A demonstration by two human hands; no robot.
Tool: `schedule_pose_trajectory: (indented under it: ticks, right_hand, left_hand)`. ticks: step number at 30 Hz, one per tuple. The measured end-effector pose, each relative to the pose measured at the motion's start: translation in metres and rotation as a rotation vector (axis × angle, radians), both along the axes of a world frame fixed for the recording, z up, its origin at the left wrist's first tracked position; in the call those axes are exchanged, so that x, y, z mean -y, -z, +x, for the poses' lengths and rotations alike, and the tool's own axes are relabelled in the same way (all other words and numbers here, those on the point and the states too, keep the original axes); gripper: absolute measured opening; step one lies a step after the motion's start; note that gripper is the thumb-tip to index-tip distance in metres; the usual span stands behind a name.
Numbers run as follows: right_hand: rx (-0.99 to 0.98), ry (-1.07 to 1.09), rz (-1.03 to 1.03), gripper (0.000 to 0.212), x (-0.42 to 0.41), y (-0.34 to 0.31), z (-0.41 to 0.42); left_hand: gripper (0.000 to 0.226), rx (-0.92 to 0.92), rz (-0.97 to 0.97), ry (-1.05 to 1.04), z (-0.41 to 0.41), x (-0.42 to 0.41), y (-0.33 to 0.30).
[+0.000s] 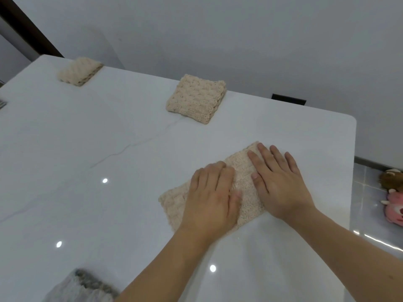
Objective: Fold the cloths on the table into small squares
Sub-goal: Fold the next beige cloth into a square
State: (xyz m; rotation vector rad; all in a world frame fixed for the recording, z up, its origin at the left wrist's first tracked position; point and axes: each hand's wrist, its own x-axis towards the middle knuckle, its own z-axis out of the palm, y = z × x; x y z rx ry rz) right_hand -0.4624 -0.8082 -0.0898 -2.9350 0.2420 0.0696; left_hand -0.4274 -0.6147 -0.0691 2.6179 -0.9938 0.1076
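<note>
A beige fluffy cloth lies folded into a long strip on the white table, running diagonally from near left to far right. My left hand presses flat on its near half with fingers spread. My right hand rests flat on its far half, fingers straight and pointing away. Two beige cloths folded into small squares sit farther back, one in the middle and one at the far left corner.
A grey fluffy cloth lies at the table's near edge, partly cut off. The table's right edge and rounded corner are close to my right hand. Plush toys lie on the tiled floor at right. A wall stands behind the table.
</note>
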Motion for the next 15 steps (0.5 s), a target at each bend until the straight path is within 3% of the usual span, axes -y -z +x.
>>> schedule_pose_trajectory:
  ticks: [4,10,15]
  right_hand:
    - [-0.011,-0.004,-0.01,0.056,0.0,0.0,0.001]
    - [-0.007,0.005,0.007,0.056,-0.001,-0.003,0.0]
    - [0.068,0.119,0.055,0.059,-0.004,-0.004,-0.002]
  left_hand:
    - [0.067,-0.128,0.239,0.048,-0.018,-0.025,0.017]
    - [0.095,-0.228,0.343,0.206,-0.009,-0.083,0.005]
    - [0.092,-0.212,0.407,0.341,0.012,-0.103,-0.016]
